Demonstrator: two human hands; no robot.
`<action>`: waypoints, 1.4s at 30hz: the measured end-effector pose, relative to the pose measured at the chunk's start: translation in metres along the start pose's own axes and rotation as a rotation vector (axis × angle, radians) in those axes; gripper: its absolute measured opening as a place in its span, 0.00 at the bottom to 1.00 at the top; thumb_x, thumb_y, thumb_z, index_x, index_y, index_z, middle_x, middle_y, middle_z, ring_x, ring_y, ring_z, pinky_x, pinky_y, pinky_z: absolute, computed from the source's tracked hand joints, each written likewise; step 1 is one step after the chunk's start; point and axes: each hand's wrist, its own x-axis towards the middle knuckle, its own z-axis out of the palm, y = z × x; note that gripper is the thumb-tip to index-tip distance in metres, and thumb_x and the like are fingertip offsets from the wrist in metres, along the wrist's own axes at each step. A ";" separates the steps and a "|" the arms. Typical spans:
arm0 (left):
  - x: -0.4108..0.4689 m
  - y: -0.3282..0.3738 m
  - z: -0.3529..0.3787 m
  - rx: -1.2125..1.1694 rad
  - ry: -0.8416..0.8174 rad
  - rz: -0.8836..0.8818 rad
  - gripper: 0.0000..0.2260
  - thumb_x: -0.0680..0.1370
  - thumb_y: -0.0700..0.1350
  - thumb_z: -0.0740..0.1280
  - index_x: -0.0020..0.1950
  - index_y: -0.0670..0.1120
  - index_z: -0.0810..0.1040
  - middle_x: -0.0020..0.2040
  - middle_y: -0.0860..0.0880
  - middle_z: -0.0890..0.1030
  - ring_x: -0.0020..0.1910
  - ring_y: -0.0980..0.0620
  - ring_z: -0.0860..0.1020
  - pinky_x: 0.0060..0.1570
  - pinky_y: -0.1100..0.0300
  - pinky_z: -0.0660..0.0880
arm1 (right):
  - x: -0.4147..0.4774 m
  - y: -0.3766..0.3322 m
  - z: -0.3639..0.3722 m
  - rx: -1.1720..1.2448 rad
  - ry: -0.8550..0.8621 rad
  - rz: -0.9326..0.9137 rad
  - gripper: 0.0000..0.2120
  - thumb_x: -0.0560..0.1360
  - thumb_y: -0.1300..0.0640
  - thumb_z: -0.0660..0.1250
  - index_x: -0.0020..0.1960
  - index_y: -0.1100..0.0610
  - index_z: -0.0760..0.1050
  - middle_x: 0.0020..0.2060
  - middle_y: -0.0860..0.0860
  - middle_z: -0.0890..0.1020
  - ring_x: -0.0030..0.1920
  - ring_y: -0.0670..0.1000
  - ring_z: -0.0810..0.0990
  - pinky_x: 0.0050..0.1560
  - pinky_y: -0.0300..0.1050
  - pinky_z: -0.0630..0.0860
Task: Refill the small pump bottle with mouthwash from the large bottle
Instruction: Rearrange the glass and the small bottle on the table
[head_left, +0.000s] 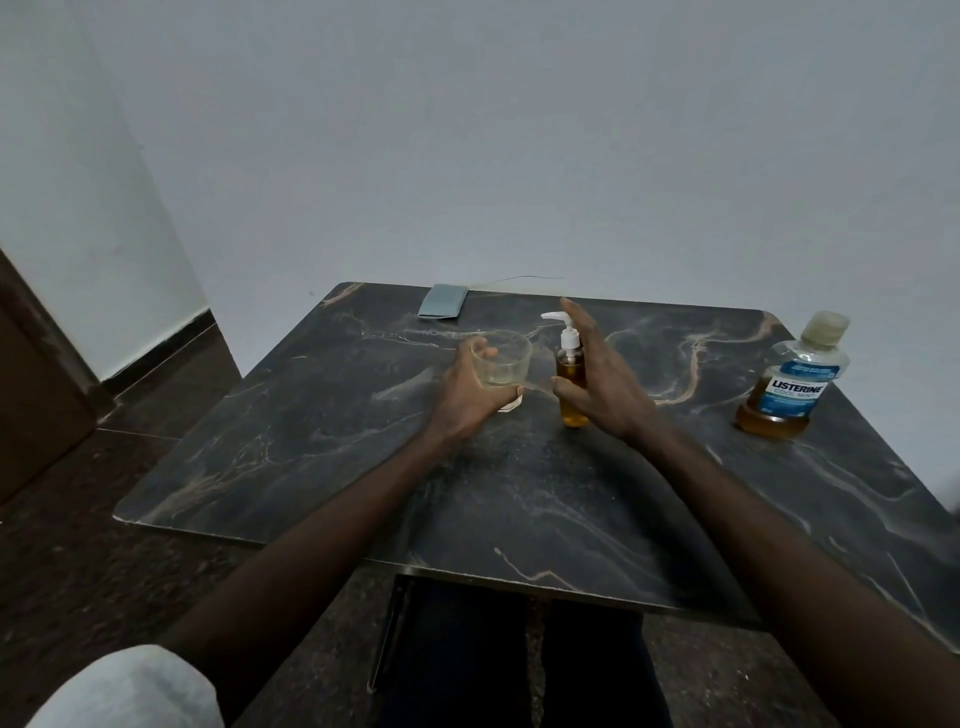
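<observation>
**Left hand on the glass, right hand spread at the pump bottle**

Both forearms reach out from the near edge over the dark marbled table (363, 467) and converge toward its middle.

The left hand (467, 387) has its fingers and thumb curled round a clear glass cup (506, 358). The fingertips hook over the cup's near-left rim and the thumb runs along its lower side. The cup stands on the table with a little pale liquid at the bottom.

Just right of the cup is the small pump bottle (570, 371), upright, with its white pump head fitted and the spout pointing left. It is filled with amber liquid to about the shoulder. The right hand (602, 379) is at the bottle's right side, held on edge with the palm facing left. Its fingers are straight and together and point up and away past the pump head. The thumb is stretched across the front of the bottle's body. The hand is spread, not closed. Whether the thumb or palm actually touches the bottle cannot be told.

The large bottle (795, 384) stands well apart near the right edge, cap on, with amber mouthwash low in its base.

A folded grey-blue cloth (442, 301) lies at the far edge.
</observation>
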 end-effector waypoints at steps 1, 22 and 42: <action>0.000 -0.001 0.000 -0.016 -0.006 -0.005 0.42 0.69 0.51 0.83 0.77 0.49 0.65 0.71 0.51 0.77 0.65 0.54 0.77 0.50 0.73 0.71 | 0.001 -0.001 -0.001 0.002 0.002 -0.005 0.48 0.75 0.54 0.71 0.81 0.34 0.43 0.55 0.47 0.76 0.46 0.45 0.78 0.46 0.46 0.74; 0.003 -0.007 -0.002 -0.145 -0.163 0.016 0.40 0.70 0.41 0.82 0.77 0.46 0.65 0.69 0.51 0.78 0.67 0.55 0.78 0.65 0.59 0.78 | 0.020 -0.008 0.012 -0.099 -0.069 -0.103 0.42 0.71 0.51 0.73 0.78 0.42 0.55 0.50 0.48 0.80 0.43 0.52 0.80 0.46 0.50 0.77; 0.004 -0.011 -0.001 -0.167 -0.174 0.021 0.38 0.71 0.39 0.81 0.76 0.47 0.66 0.69 0.50 0.78 0.66 0.55 0.80 0.66 0.54 0.79 | 0.020 -0.004 0.018 -0.182 -0.068 -0.120 0.35 0.73 0.54 0.72 0.74 0.46 0.58 0.43 0.49 0.80 0.39 0.53 0.80 0.42 0.54 0.80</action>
